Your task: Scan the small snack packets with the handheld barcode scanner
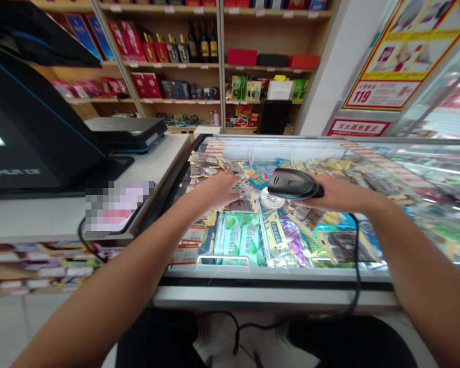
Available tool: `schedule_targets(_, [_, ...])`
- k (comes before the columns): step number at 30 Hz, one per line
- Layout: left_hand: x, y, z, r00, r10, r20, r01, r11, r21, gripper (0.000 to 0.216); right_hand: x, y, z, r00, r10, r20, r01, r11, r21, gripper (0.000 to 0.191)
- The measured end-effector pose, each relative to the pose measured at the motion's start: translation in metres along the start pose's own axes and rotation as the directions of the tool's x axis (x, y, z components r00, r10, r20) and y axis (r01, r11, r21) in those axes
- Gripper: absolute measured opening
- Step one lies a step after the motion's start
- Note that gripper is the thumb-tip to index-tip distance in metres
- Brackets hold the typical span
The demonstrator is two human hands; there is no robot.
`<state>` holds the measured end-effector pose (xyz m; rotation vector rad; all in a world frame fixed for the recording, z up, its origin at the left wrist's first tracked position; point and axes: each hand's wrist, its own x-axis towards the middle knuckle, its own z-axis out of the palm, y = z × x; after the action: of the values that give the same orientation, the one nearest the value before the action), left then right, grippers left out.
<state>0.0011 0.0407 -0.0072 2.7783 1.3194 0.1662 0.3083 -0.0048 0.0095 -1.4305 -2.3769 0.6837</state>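
My right hand [331, 191] grips a black handheld barcode scanner [293, 184], with its head pointing left. The scanner's cable [356, 266] hangs from below that hand. To the left, my left hand [224, 188] reaches over the glass-topped case, thumb and fingers apart. Just under it lies a clear packet with dark contents [241, 202]; whether the fingers touch it I cannot tell. Between the hands a round silvery disc [272, 199] shows. Green packets [239, 237] and a yellow packet [276, 235] lie nearer to me.
On the left counter [168, 158] stand a black checkout machine [42, 117] and a flat black device [126, 130], with a blurred-out phone-like object [117, 209] at the edge. Shelves with bottles [203, 43] and boxes rise behind. Cable loops [235, 327] hang below the case.
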Motion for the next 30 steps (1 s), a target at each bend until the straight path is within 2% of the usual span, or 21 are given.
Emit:
schedule_targets(2, [-0.008,0.011,-0.007,0.997,0.070,-0.015,-0.069,0.996,0.057,0.037,0.000,0.000,-0.003,0.996,0.019,-0.091,-0.019,1.000,-0.001,0.048])
schedule_targets(3, [-0.011,0.015,-0.009,0.990,0.140,0.006,-0.140,0.989,0.043,0.032,0.000,0.000,-0.004,0.993,0.035,-0.117,-0.035,0.999,0.001,0.048])
schedule_targets(6, [-0.014,0.021,-0.008,0.940,0.308,0.150,-0.304,0.952,-0.048,0.023,-0.001,-0.001,-0.005,0.989,0.078,-0.129,-0.077,0.997,0.015,0.043])
schedule_targets(7, [-0.013,0.022,-0.006,0.929,0.312,0.199,-0.306,0.950,-0.059,0.025,-0.001,-0.002,-0.005,0.988,0.087,-0.127,-0.085,0.996,0.023,0.042])
schedule_targets(9, [-0.009,0.022,0.001,0.942,0.237,0.238,-0.241,0.970,-0.014,0.027,-0.002,-0.004,-0.006,0.987,0.096,-0.132,-0.091,0.995,0.044,0.041])
schedule_targets(14, [-0.002,0.023,0.015,0.994,0.097,0.059,-0.108,0.964,0.244,0.025,-0.006,-0.002,-0.007,0.978,0.095,-0.188,-0.063,0.983,0.172,0.041])
schedule_targets(16, [-0.003,0.033,0.019,0.998,0.069,-0.003,-0.064,0.937,0.344,0.026,-0.008,0.000,-0.008,0.974,0.072,-0.213,-0.013,0.964,0.265,0.041])
schedule_targets(18, [-0.005,0.050,0.024,0.995,0.091,-0.043,-0.069,0.928,0.365,0.031,-0.008,0.001,-0.008,0.965,0.035,-0.259,0.062,0.931,0.359,0.040])
schedule_targets(21, [-0.009,0.084,0.038,0.962,0.263,-0.077,-0.241,0.944,0.226,0.050,-0.008,0.000,-0.008,0.945,0.014,-0.325,0.142,0.881,0.452,0.039])
schedule_targets(22, [-0.010,0.095,0.044,0.937,0.338,-0.092,-0.317,0.930,0.188,0.056,-0.008,0.000,-0.008,0.940,0.018,-0.341,0.151,0.874,0.462,0.039])
schedule_targets(24, [-0.010,0.111,0.055,0.857,0.507,-0.093,-0.492,0.858,0.145,0.065,-0.008,0.000,-0.008,0.931,0.029,-0.364,0.153,0.874,0.462,0.040])
schedule_targets(26, [-0.010,0.118,0.063,0.812,0.578,-0.077,-0.567,0.814,0.131,0.071,-0.007,0.002,-0.009,0.927,0.037,-0.374,0.147,0.881,0.450,0.040])
schedule_targets(28, [-0.010,0.118,0.063,0.817,0.573,-0.063,-0.561,0.816,0.136,0.073,-0.006,0.003,-0.008,0.928,0.039,-0.371,0.137,0.889,0.436,0.041])
schedule_targets(30, [-0.009,0.113,0.057,0.844,0.534,-0.052,-0.521,0.838,0.158,0.073,-0.007,0.004,-0.009,0.931,0.038,-0.363,0.126,0.900,0.417,0.042])
